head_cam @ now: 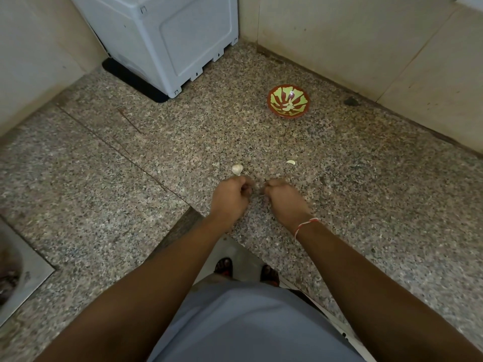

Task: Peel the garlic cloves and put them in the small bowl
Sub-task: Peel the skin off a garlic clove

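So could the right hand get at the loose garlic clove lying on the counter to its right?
Probably yes. The clove lies in the open on the counter, just beyond the right hand, with nothing between them. But both hands are curled together, seemingly around something small, so that grip would have to be released first.

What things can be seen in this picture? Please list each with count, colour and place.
bowl: one, red-brown with green pattern, on the counter far right; pale pieces lie inside
garlic: one, white, on the counter just beyond the left hand
clove: one, pale, on the counter right of the garlic
counter: one, speckled grey stone
appliance: one, light grey, far left corner
sink: one, steel, left edge
thread: one, red and white, round the right wrist
hands: two; left hand and right hand, fingers curled, close together; what they hold is too small to tell
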